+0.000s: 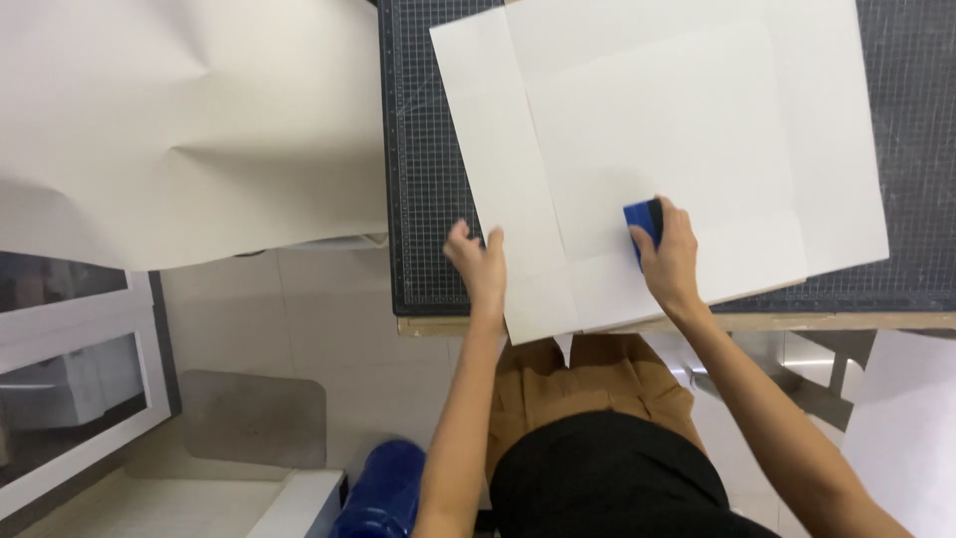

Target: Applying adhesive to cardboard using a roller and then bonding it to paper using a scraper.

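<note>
With my right hand (pixel 669 254) closed around the blue squeegee (pixel 643 221) pressed on the white sheet (pixel 697 120) over the cutting mat (pixel 423 199), and my left hand (pixel 480 261) half-open, fingertips pinning the sheet's edge, I risk a crease if that hold slips.

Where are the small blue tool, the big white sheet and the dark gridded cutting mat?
small blue squeegee-like tool (pixel 642 216), head view, its visible blue top.
large white paper sheet (pixel 677 120), head view, its middle panel.
dark gridded cutting mat (pixel 423 199), head view, bare left strip.
</note>
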